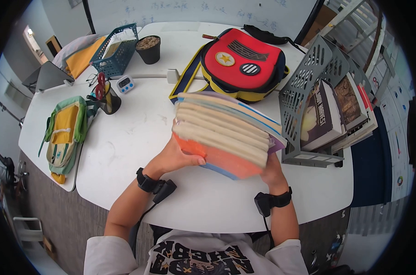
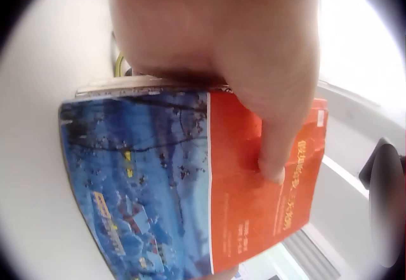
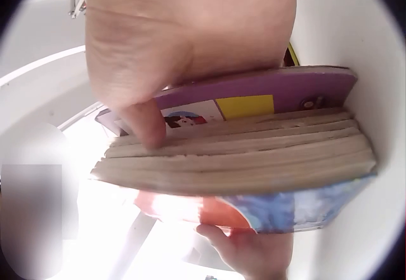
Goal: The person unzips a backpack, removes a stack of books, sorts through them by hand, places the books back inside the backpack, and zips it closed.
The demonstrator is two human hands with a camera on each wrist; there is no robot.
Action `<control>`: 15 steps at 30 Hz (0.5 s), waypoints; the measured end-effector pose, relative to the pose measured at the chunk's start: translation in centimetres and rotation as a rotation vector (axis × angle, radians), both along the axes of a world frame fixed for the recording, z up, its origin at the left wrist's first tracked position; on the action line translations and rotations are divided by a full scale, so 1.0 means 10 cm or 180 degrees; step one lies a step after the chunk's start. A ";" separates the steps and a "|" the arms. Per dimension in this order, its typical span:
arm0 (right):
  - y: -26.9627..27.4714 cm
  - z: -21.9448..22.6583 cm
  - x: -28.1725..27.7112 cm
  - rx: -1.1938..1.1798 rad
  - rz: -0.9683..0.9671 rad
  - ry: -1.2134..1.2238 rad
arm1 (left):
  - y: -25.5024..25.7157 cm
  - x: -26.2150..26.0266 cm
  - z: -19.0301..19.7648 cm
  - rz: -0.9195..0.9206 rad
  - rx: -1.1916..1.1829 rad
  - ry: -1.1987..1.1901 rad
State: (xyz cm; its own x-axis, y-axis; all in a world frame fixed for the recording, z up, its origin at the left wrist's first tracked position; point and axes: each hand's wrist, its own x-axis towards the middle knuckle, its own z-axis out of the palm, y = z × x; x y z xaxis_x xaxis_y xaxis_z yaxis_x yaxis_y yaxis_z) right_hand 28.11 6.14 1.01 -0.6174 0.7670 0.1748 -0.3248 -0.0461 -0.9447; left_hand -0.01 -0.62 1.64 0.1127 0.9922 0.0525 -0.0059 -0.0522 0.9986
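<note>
Both hands hold a thick stack of books (image 1: 221, 130) tilted over the white table. My left hand (image 1: 173, 156) grips the left end, its thumb lying on an orange-and-blue book cover (image 2: 241, 146) with yellow lettering. At the other end my right hand (image 1: 273, 172) grips the stack. In the right wrist view its thumb (image 3: 147, 124) sits by the page edges, next to a purple cover (image 3: 254, 86) with a yellow patch. The fingers behind the books are mostly hidden. Just beyond the stack lies a red school bag (image 1: 247, 62) with yellow and navy trim.
A grey file rack (image 1: 304, 96) with several books stands at the right. On the left of the table (image 1: 111, 169) are a green backpack (image 1: 66, 130), a pen holder (image 1: 110, 101) and a small timer (image 1: 125, 84). Behind them stand a teal basket (image 1: 111, 64) and a potted plant (image 1: 148, 52).
</note>
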 end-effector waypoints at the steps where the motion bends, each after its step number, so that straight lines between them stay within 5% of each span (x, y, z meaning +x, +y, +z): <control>1: 0.05 0.00 0.04 -0.0809 0.0046 0.0272 | -0.01 0.00 -0.01 0.0029 0.0077 0.0135; 4: 0.12 -0.14 0.09 -0.0092 -0.0104 -0.0202 | 0.01 -0.01 0.06 -0.0199 -0.0115 0.0279; 5: 0.07 -0.20 0.05 -0.0389 -0.0500 -0.0516 | 0.02 0.01 0.06 -0.0191 -0.0104 0.0286; 10: 0.02 -0.17 -0.11 -0.0092 -0.0638 -0.0191 | -0.02 0.16 0.03 0.0430 0.0248 0.0116; 15: 0.10 0.07 0.00 0.0028 -0.0200 -0.0392 | -0.04 0.10 0.16 0.0227 0.0058 -0.0107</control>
State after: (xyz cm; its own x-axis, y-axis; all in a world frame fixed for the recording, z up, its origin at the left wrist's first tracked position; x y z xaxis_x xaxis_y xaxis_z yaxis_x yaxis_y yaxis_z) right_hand 28.13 7.16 1.68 -0.5852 0.8037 0.1075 -0.2084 -0.0210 -0.9778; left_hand 1.01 -1.02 3.20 0.0398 0.9965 0.0733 -0.0351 -0.0719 0.9968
